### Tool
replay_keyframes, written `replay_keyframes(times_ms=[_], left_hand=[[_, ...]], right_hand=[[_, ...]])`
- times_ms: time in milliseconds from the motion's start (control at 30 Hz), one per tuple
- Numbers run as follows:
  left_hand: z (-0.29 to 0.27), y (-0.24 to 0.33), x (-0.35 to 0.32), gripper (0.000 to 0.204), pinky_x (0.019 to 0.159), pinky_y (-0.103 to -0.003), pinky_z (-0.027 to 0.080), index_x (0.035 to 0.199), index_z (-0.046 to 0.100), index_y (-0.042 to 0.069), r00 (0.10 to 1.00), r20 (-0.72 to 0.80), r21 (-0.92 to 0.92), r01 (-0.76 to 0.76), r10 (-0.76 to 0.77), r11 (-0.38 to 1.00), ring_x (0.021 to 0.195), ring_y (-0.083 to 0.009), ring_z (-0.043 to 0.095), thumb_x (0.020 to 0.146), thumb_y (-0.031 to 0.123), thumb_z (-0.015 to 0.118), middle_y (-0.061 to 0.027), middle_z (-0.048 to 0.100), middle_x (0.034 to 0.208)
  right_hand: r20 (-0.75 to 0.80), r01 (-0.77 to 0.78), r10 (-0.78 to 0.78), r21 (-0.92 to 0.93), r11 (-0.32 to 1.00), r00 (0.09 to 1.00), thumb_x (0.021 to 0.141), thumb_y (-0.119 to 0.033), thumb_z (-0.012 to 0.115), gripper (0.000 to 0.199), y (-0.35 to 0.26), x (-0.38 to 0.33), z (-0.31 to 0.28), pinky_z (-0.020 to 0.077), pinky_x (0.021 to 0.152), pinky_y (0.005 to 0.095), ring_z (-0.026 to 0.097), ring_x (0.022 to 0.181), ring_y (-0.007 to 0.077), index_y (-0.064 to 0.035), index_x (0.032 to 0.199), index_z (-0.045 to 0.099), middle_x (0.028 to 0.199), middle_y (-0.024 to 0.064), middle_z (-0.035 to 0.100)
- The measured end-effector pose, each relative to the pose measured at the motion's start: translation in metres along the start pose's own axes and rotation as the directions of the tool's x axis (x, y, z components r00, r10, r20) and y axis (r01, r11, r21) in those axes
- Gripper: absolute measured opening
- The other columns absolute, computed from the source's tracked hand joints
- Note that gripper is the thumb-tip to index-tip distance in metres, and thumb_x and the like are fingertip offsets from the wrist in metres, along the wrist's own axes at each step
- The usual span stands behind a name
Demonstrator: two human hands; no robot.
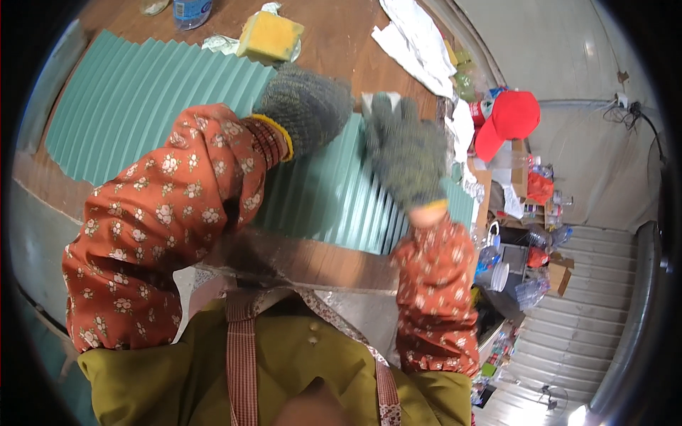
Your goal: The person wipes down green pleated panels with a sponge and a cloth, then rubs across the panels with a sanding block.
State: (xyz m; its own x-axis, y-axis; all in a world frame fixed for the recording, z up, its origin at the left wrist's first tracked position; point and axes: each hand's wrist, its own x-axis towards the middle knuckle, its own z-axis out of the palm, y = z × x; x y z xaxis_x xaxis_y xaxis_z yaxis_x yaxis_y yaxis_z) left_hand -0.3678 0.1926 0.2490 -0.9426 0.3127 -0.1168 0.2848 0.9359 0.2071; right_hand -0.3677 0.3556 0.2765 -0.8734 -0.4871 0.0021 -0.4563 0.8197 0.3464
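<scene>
Pressing the gloved left hand flat on the green corrugated sheet, gloved right hand spread open beside it, keeping even pressure so ridges stay aligned.

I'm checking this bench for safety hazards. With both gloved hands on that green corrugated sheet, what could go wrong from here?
1. The green corrugated sheet reaches the table's near edge; pressure from the left hand or right hand might slide or tip it.
2. Its edges could be sharp, and knit gloves may not stop a cut.
3. The yellow sponge block and white cloth lie close beyond the sheet and could get pushed.
</scene>
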Motion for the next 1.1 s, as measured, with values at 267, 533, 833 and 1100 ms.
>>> replay_keyframes(times_ms=[267, 533, 833, 1100], left_hand=[[0.045, -0.027, 0.008, 0.036, 0.086, -0.043, 0.051, 0.125, 0.052, 0.001, 0.995, -0.092, -0.042, 0.022, -0.025, 0.999, 0.104, -0.0299, 0.064, 0.093, 0.017, 0.050, -0.0168, 0.064, 0.115], [0.034, -0.011, 0.012, 0.034, 0.084, -0.044, 0.052, 0.123, 0.054, 0.002, 0.995, -0.095, -0.052, 0.021, -0.026, 0.998, 0.099, -0.0301, 0.065, 0.092, 0.018, 0.052, -0.0170, 0.065, 0.110], [0.044, -0.014, 0.023, 0.025, 0.085, -0.046, 0.049, 0.110, 0.061, 0.006, 1.000, -0.018, -0.047, -0.014, 0.013, 0.999, 0.100, -0.0275, 0.065, 0.092, 0.019, 0.049, -0.0112, 0.067, 0.106], [0.069, -0.019, 0.021, 0.014, 0.064, -0.041, 0.053, 0.088, 0.070, 0.007, 0.856, -0.514, -0.068, -0.104, 0.054, 0.992, 0.074, -0.0263, 0.068, 0.081, 0.016, 0.063, -0.0104, 0.070, 0.083]], right_hand=[[-0.288, 0.131, -0.084, 0.147, 0.980, 0.954, 0.090, -0.035, 0.053, 0.048, 0.014, -0.030, 0.037, 0.0467, 0.078, 0.0492, 0.057, 0.094, 0.0407, -0.0096, 0.131, 0.051, 0.121, 0.0251, 0.051], [-0.247, 0.108, -0.051, 0.226, 0.968, 0.968, 0.085, -0.032, 0.065, 0.069, -0.030, -0.190, 0.040, 0.0395, 0.092, 0.0512, 0.044, 0.118, 0.0444, -0.0105, 0.143, 0.036, 0.146, 0.0273, 0.029], [-0.154, 0.053, -0.022, 0.198, 0.979, 0.988, 0.085, -0.031, 0.065, 0.065, -0.038, -0.198, 0.022, 0.0375, 0.094, 0.0523, 0.042, 0.125, 0.0425, -0.0144, 0.143, 0.040, 0.146, 0.0236, 0.031], [-0.314, -0.006, 0.035, 0.092, 0.996, 0.949, 0.090, -0.031, 0.057, 0.050, -0.022, -0.090, 0.037, 0.0433, 0.083, 0.0500, 0.051, 0.102, 0.0384, -0.0112, 0.135, 0.049, 0.138, 0.0225, 0.042]])
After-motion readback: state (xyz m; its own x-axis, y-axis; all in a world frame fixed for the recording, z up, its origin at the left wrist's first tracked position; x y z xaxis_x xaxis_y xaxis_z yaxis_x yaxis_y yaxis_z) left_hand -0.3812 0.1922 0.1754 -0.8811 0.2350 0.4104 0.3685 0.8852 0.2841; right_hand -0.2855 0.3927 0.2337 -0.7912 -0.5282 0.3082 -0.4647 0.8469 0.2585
